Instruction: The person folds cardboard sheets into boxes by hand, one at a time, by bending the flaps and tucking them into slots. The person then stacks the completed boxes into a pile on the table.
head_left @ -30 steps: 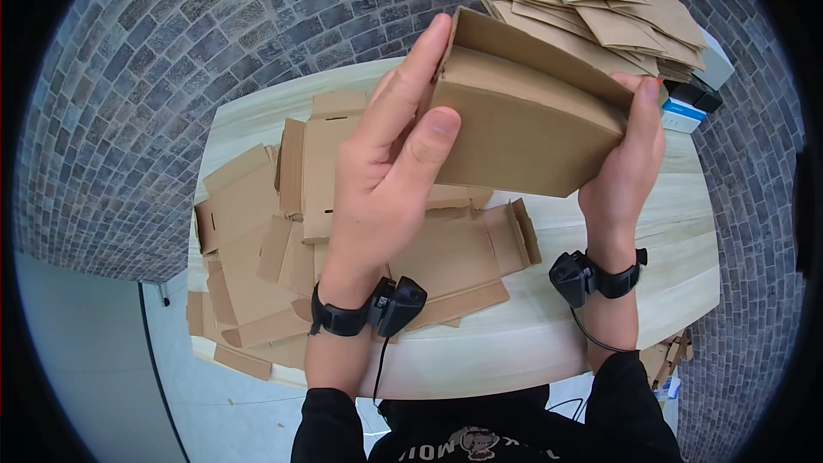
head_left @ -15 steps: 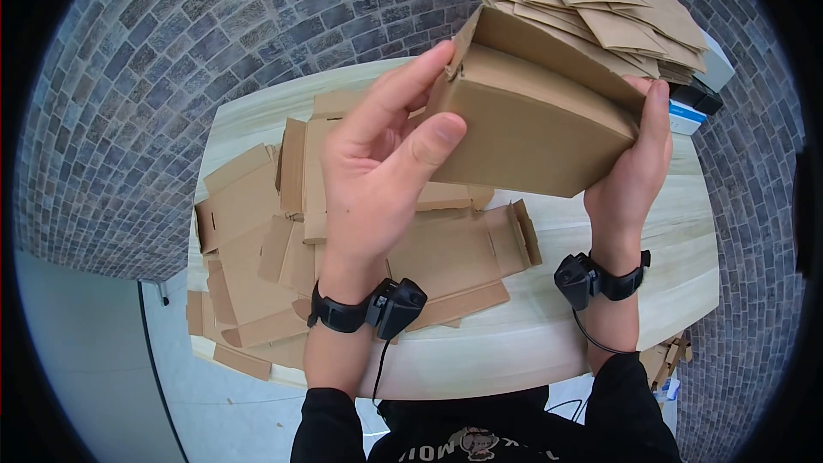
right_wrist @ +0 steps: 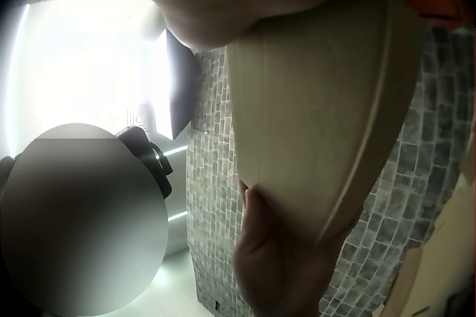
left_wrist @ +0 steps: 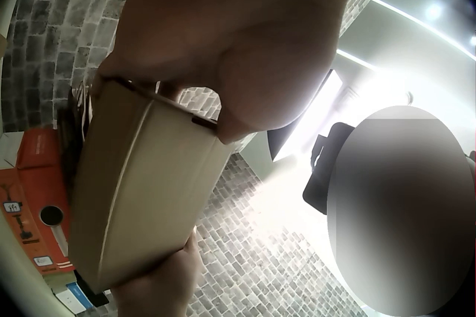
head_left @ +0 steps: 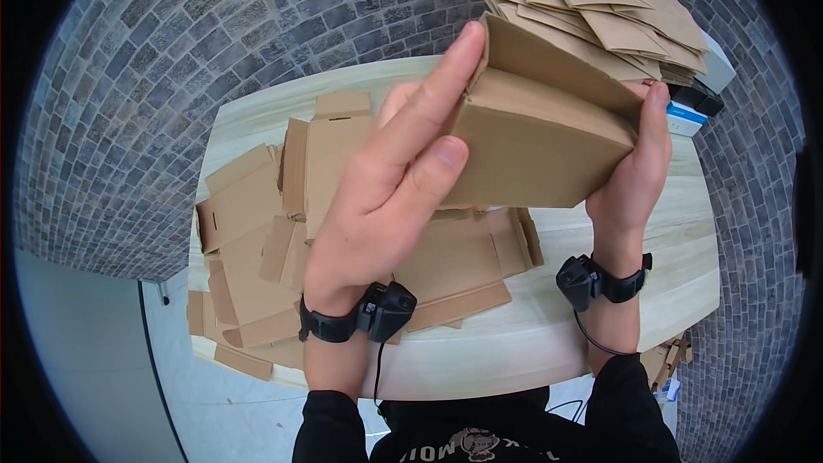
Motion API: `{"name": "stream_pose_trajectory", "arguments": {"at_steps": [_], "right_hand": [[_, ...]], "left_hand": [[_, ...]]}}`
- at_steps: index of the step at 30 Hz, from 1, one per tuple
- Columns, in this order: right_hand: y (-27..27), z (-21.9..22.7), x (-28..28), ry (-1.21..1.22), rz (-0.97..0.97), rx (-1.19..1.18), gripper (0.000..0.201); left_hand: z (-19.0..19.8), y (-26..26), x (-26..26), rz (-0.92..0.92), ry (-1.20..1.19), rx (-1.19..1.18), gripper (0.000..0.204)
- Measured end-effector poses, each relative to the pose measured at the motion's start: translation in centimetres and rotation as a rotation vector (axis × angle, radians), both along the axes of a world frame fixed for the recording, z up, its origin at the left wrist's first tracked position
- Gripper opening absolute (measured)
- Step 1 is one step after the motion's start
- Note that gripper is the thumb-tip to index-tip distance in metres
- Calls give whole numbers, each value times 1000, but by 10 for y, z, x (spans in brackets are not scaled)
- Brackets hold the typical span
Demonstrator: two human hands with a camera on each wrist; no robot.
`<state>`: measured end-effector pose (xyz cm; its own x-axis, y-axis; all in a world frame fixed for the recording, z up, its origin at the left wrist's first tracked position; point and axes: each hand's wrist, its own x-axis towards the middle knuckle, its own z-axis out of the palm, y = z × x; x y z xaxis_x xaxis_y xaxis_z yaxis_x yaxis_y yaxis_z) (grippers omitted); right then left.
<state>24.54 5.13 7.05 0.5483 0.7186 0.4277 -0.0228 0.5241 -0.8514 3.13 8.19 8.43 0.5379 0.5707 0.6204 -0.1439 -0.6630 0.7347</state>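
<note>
Box [head_left: 542, 154], raised over the desk [head_left: 514, 334]; inside unseen. Cartons [head_left: 249, 249], flattened, below and left of box, partly hidden by left grip [head_left: 377, 189]. Paper stack [head_left: 591, 13], beyond box, top cut off. Bare desk, box's near right. Left grip: holding box's left end, thumb on its face. Right grip [head_left: 630, 167]: holding its right end, fingers partly hidden.

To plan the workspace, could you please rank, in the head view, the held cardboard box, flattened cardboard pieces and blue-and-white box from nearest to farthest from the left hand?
1. Held cardboard box: touching the left hand, on its right.
2. Flattened cardboard pieces: below, spreading to both sides.
3. Blue-and-white box: far right.
</note>
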Motion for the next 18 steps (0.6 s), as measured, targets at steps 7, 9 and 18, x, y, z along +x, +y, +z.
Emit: {"name": "stream_pose_trajectory", "arguments": {"at_steps": [7, 9, 18], "right_hand": [[-3, 5, -8, 33, 49, 5, 46], [-3, 5, -9, 35, 54, 6, 46], [-4, 2, -11, -8, -10, 2, 47]], "left_hand": [[5, -1, -8, -85, 32, -62, 63], [5, 0, -9, -78, 27, -60, 64], [-4, 10, -3, -111, -94, 114, 61]]}}
